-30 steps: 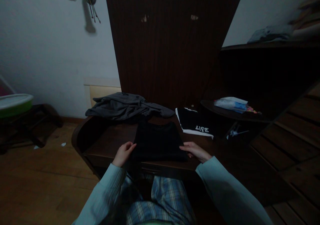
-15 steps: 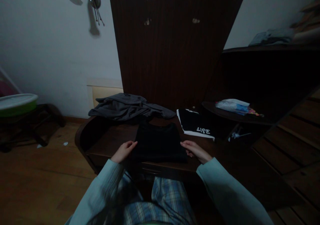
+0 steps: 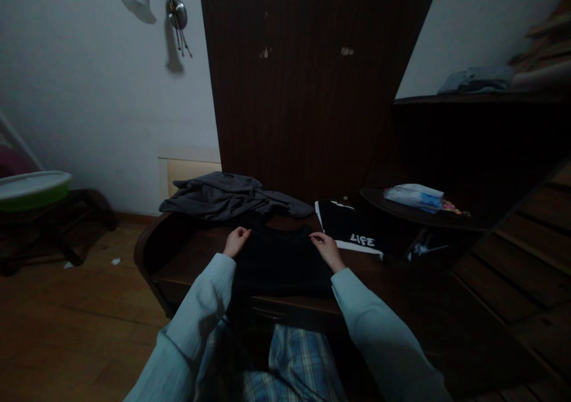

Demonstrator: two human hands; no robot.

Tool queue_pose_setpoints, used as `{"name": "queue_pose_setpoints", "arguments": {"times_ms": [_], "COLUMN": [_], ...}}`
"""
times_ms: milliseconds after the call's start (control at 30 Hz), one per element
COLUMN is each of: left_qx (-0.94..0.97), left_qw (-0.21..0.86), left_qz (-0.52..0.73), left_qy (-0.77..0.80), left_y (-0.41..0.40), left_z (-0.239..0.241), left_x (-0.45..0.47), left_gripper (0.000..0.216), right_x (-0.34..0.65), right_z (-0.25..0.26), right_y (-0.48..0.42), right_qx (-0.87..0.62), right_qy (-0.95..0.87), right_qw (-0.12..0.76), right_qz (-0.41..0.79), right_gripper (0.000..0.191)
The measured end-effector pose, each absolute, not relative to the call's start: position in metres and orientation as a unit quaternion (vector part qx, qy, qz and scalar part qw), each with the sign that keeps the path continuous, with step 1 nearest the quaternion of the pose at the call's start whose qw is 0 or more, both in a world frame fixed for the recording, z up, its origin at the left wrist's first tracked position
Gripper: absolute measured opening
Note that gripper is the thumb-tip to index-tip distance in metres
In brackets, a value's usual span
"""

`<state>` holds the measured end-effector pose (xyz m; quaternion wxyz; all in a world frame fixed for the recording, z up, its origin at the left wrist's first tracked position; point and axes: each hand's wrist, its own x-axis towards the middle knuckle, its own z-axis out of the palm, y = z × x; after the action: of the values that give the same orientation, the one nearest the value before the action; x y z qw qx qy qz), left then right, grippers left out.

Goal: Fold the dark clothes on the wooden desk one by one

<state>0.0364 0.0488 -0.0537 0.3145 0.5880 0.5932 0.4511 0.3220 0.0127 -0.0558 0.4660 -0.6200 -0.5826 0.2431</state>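
Observation:
A black shirt (image 3: 281, 265) lies folded into a rough rectangle on the dark wooden dresser top (image 3: 178, 262), its curved neckline at the far side. My left hand (image 3: 237, 241) pinches its far left corner between thumb and fingers. At the far right corner, my right hand (image 3: 326, 249) has its thumb and fingertips closed on the cloth. Behind the shirt is a crumpled dark grey garment (image 3: 223, 194). Close to my right hand rests a folded black and white garment (image 3: 350, 226) with white lettering.
A tall dark wooden panel (image 3: 303, 93) rises behind the dresser. On the right, a rounded shelf (image 3: 379, 203) holds a plastic packet (image 3: 414, 197); folded clothes (image 3: 477, 79) lie on the shelf above. A green-sided basin (image 3: 35, 194) sits on a low stool at left.
Both hands have moved away from me, from the shirt's sides to its far corners. The view has tilted slightly upward. The other garments have stayed in place.

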Motion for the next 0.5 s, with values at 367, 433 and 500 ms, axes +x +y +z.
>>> {"name": "queue_pose_setpoints", "arguments": {"times_ms": [367,433,500], "left_qx": [0.590,0.576,0.566], "left_qw": [0.256,0.254,0.256], "left_qz": [0.509,0.515,0.516], "left_qy": [0.572,0.582,0.590], "left_y": [0.045,0.046,0.046], "left_z": [-0.056,-0.057,-0.059], "left_x": [0.034,0.032,0.030], "left_gripper": [0.019,0.017,0.018], "right_x": [0.322,0.323,0.324], "right_z": [-0.055,-0.060,-0.064], "right_y": [0.010,0.011,0.012], "right_qx": [-0.580,-0.609,-0.620], "right_qy": [-0.621,-0.607,-0.601], "right_qw": [0.488,0.463,0.453], "right_qz": [0.199,0.215,0.224], "right_gripper": [0.035,0.041,0.041]}}
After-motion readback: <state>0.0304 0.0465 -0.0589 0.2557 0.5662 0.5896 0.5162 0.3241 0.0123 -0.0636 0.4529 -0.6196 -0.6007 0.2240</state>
